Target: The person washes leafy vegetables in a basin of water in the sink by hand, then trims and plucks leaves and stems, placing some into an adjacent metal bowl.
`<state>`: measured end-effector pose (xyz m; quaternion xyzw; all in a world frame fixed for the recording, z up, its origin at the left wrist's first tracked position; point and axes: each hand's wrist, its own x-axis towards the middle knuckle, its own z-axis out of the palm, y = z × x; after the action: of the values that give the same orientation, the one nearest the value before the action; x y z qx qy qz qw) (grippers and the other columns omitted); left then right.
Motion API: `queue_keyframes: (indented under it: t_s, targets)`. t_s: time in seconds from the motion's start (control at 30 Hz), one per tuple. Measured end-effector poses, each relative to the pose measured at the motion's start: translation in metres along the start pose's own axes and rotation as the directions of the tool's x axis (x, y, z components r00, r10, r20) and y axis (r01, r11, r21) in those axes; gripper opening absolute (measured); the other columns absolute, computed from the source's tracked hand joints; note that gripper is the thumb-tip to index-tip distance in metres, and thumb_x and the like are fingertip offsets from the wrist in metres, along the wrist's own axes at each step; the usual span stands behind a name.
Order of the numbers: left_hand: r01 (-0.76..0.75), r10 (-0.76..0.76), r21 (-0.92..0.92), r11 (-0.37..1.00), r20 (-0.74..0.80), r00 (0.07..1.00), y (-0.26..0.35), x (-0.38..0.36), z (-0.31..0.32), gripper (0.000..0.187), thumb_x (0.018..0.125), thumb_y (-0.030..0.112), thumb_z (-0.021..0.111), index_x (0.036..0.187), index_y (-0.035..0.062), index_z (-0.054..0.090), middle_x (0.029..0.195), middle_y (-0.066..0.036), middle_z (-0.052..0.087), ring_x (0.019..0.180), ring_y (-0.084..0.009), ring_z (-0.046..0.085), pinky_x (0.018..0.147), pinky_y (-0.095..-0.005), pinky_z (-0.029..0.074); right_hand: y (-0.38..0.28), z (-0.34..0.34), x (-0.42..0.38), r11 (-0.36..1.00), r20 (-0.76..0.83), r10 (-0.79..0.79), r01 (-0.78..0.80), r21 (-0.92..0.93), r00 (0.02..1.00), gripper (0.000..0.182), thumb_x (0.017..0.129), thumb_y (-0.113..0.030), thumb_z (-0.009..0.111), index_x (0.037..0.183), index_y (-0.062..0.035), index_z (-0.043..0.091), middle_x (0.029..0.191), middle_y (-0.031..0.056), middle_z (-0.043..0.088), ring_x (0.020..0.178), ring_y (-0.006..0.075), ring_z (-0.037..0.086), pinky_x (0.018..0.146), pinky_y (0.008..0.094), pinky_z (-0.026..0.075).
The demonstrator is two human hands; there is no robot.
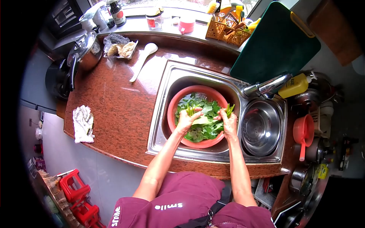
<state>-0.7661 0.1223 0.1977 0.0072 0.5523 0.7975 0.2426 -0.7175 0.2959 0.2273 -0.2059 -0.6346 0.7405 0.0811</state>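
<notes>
A pink plastic basin (172,118) sits in the larger bowl of the steel sink, full of leafy greens (207,131) with some water showing among them. My left hand (186,121), over the basin's left half, is closed around a bunch of green stems that poke up past the fingers. At the right side of the basin my right hand (229,122) also grips stems, their cut ends sticking out above the thumb. Leaves hang and lie between the two hands. The palms and lower parts of the bunches are hidden.
A steel bowl (261,129) fills the smaller sink bowl, below the faucet (268,85). A green cutting board (275,45) leans behind. On the counter are a white spoon (142,62), a cloth (83,124) and a pot (86,53). A red dipper (303,131) lies right.
</notes>
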Motion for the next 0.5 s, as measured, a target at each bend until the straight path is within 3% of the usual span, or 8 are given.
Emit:
queue_keyframes:
  t_s: [0.17,0.23,0.3,0.33,0.43,0.47,0.5]
  targets:
    - [-0.092,0.101,0.239,0.967,-0.025,0.995,-0.010,0.003,0.005,0.018,0.075,0.008,0.068,0.091,0.0011,0.064,0.086,-0.003,0.064,0.080,-0.0100,0.059,0.074,-0.0248,0.047,-0.003,0.022,-0.002,0.970,0.145,-0.029,0.063,-0.236,0.989,0.016,0.081,-0.018,0.064,0.083,-0.0028,0.061,0.070,-0.0018,0.058,0.059,0.0047,0.050,0.055,0.0197,0.041]
    - [-0.091,0.098,0.162,0.983,-0.038,0.994,-0.004,0.002,0.012,0.019,0.080,0.016,0.063,0.091,0.0011,0.065,0.085,-0.004,0.064,0.079,-0.0102,0.058,0.074,-0.0252,0.046,0.006,0.032,0.000,0.983,0.188,-0.068,0.098,-0.158,0.980,0.014,0.081,-0.018,0.063,0.084,-0.0039,0.060,0.074,-0.0019,0.059,0.067,0.0055,0.050,0.064,0.0216,0.043]
    - [-0.073,0.074,0.023,0.997,-0.057,0.996,0.003,0.002,0.020,0.021,0.084,0.021,0.060,0.090,0.0014,0.065,0.084,-0.003,0.064,0.081,-0.0102,0.057,0.076,-0.0249,0.044,0.011,0.037,0.001,0.963,0.139,-0.104,0.135,-0.233,0.985,0.015,0.081,-0.018,0.064,0.086,-0.0040,0.060,0.076,-0.0007,0.059,0.070,0.0072,0.051,0.066,0.0227,0.043]
    - [-0.085,0.085,0.053,0.995,-0.008,0.996,0.000,0.003,0.017,0.032,0.088,0.032,0.055,0.094,0.0016,0.063,0.091,-0.003,0.063,0.086,-0.0095,0.055,0.079,-0.0240,0.042,0.015,0.038,0.003,0.976,0.170,-0.058,0.092,-0.197,0.984,0.025,0.085,-0.027,0.060,0.093,-0.0037,0.058,0.085,0.0027,0.058,0.079,0.0112,0.052,0.072,0.0253,0.043]
    - [0.044,-0.044,0.014,0.999,-0.022,0.999,-0.008,0.003,0.020,0.040,0.088,0.038,0.053,0.101,0.0016,0.060,0.096,-0.003,0.061,0.089,-0.0091,0.053,0.080,-0.0240,0.041,0.037,0.045,0.010,0.972,0.157,-0.142,0.167,-0.162,0.977,0.038,0.088,-0.041,0.051,0.097,-0.0039,0.056,0.093,0.0055,0.054,0.089,0.0152,0.050,0.079,0.0290,0.040]
    - [0.041,-0.041,-0.004,0.999,0.050,0.998,-0.014,0.005,0.019,0.049,0.086,0.045,0.052,0.111,0.0025,0.054,0.101,-0.003,0.059,0.091,-0.0098,0.052,0.080,-0.0250,0.041,0.052,0.045,0.016,0.978,0.182,-0.070,0.103,-0.182,0.981,0.050,0.090,-0.050,0.041,0.102,-0.0034,0.053,0.099,0.0074,0.050,0.098,0.0181,0.046,0.085,0.0324,0.036]
    - [0.004,0.002,-0.074,0.997,0.079,0.997,-0.012,0.003,0.023,0.051,0.085,0.046,0.053,0.113,0.0027,0.052,0.101,-0.003,0.058,0.092,-0.0103,0.052,0.081,-0.0254,0.041,0.040,0.055,0.007,0.991,0.107,0.053,-0.039,-0.125,0.993,0.062,0.090,-0.057,0.030,0.119,-0.0051,0.049,0.116,0.0068,0.047,0.112,0.0163,0.038,0.099,0.0316,0.024]
